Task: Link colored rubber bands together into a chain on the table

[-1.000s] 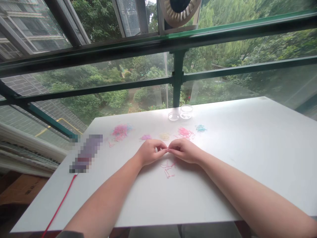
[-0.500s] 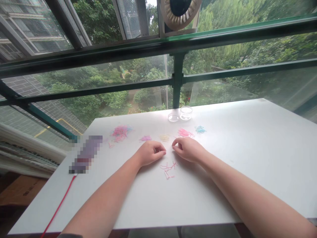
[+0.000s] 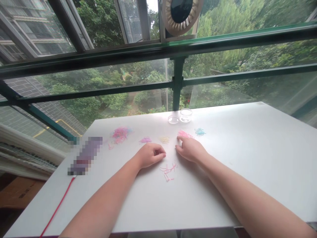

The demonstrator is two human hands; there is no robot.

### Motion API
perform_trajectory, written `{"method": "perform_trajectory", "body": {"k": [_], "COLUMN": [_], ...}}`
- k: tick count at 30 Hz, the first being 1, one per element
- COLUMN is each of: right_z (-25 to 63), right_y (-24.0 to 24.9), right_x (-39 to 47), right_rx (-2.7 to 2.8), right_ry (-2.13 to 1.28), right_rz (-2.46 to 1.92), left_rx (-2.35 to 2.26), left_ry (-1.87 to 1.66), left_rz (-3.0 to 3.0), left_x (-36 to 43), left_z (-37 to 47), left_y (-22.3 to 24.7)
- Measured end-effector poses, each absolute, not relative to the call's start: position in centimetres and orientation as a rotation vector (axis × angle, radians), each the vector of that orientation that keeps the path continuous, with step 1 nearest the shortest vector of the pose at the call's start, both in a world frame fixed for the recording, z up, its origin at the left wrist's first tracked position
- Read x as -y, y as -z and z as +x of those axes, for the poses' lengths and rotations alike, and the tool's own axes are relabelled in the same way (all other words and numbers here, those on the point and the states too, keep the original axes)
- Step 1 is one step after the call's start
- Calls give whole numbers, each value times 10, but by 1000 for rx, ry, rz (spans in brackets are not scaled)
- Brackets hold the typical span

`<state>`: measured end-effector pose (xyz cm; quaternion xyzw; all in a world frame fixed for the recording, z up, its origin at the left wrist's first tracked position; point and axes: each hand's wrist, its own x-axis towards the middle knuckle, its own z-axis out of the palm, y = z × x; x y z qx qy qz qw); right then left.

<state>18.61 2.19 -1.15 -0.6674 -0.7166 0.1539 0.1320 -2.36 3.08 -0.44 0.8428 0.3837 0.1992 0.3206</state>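
1. Far left, a red cord (image 3: 57, 208) climbs the desk (image 3: 260, 152) toward an oblong object (image 3: 85, 155) obscured by pixelation, well apart from both hands.
2. A mixed pile (image 3: 120, 134) of thin pink and bluish pieces lies on the white surface, beyond the left hand (image 3: 150, 155) and to its left.
3. A purple pile (image 3: 145, 140), smaller, sits just beyond that hand's knuckles.
4. The left hand is near the middle of the desk, thumb and forefinger drawn together in a pinch; whether a piece is held between them cannot be told.
5. A pale yellow pile (image 3: 164, 140) lies beyond the left hand's fingertips, left of the right hand (image 3: 192, 149).
6. On the near side of both hands, a loose cluster of thin pink loops (image 3: 168, 171) lies below the gap between them, apart from the fingers.
7. A clear shallow dish (image 3: 173, 120) stands near the far edge, just beside a clear round jar (image 3: 185, 116).
8. A pink pile (image 3: 186, 134) lies right at the right hand's forefinger; contact cannot be confirmed.
9. The right hand has its thumb and forefinger parted, with nothing visible in the gap.
10. A teal pile (image 3: 200, 132) rests beyond the right hand, just right of the pink.
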Motion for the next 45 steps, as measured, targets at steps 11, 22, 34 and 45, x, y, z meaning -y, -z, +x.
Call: {"method": "perform_trajectory", "body": {"k": [11,22,34,45], "right_z": [186,184,175,173], "right_y": [10,-6,5,10], "right_x": [-16,0,-3,-6], "right_rx": [2203,2552,2276,2246], "right_ry": [-472,-658,-744,-745], "right_rz": [-1686,-1281,-1232,-1227], "left_rx": [-992,-1000,-974,-972], "left_ry": [-537,-548,-604,-661], "left_rz": [2233,2243,2224,2234], "left_x": [-30,-31,-29,-29], "left_z": [-23,-23,-22,-19], "left_y": [4,6,6,4]}}
